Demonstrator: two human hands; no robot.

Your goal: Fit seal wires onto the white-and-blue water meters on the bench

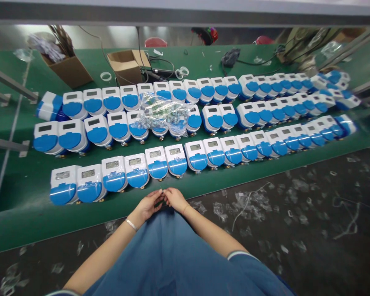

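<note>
My left hand (149, 204) and my right hand (175, 199) meet at the front edge of the green table, fingertips pinched together. Something small and dark seems to sit between them, too small to name. Just beyond my fingers stands the front row of white and blue water meters, with a meter (177, 160) and another meter (156, 163) nearest. Several at the left of this row have clear film over their displays, such as this meter (136, 170). On the middle row lies a clear plastic bag (165, 113) full of small greenish parts.
Two more rows of meters (99, 131) fill the green table (27, 222) behind. Cardboard boxes (68, 72), cables and a tape ring (105, 76) lie at the back. Metal posts (9, 82) rise at the left. Plastic scraps (253, 205) litter the dark floor.
</note>
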